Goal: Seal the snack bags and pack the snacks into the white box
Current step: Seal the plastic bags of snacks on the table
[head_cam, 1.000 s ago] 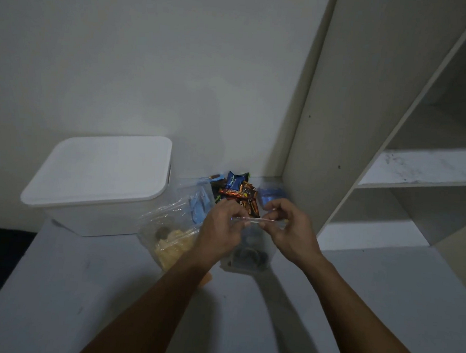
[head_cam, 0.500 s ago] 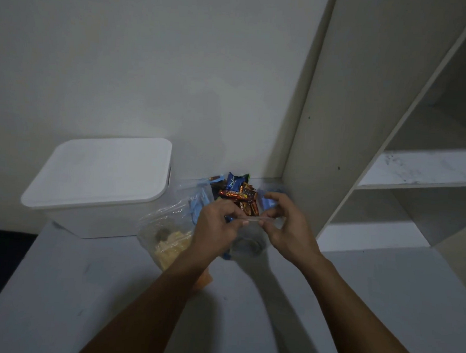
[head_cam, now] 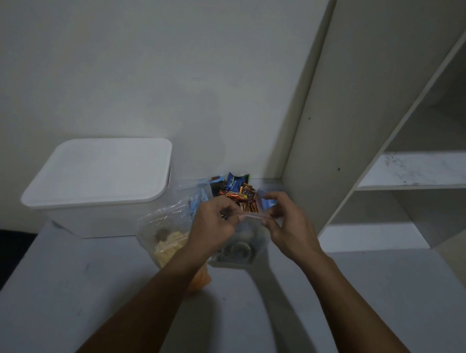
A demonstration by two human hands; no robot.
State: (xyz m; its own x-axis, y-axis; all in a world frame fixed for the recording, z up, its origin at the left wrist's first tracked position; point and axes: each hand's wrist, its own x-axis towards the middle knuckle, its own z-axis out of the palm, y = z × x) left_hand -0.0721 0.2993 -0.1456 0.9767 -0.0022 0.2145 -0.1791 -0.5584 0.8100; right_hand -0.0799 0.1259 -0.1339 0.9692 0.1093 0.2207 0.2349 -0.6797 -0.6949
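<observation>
- The left hand [head_cam: 215, 224] and the right hand [head_cam: 283, 225] are both pinching the top strip of a clear bag [head_cam: 240, 247], which is standing on the counter [head_cam: 355, 296] between them, just in front of a pile of wrapped sweets [head_cam: 238, 190].
- The step in hand looks like pressing the bag's seal closed, so the pinching fingers are best working along the strip from one end to the other, with the two lips lined up.
- Squeezing out spare air first would probably help the bag lie flat in the box.
- A second clear bag [head_cam: 166, 237] with yellow snacks inside is leaning just left of the hands; whether its top is sealed I cannot tell.
- The white box [head_cam: 99, 180] is sitting at the back left of the counter, near the bags, with its lid on, so that lid is needing to come off before packing.
</observation>
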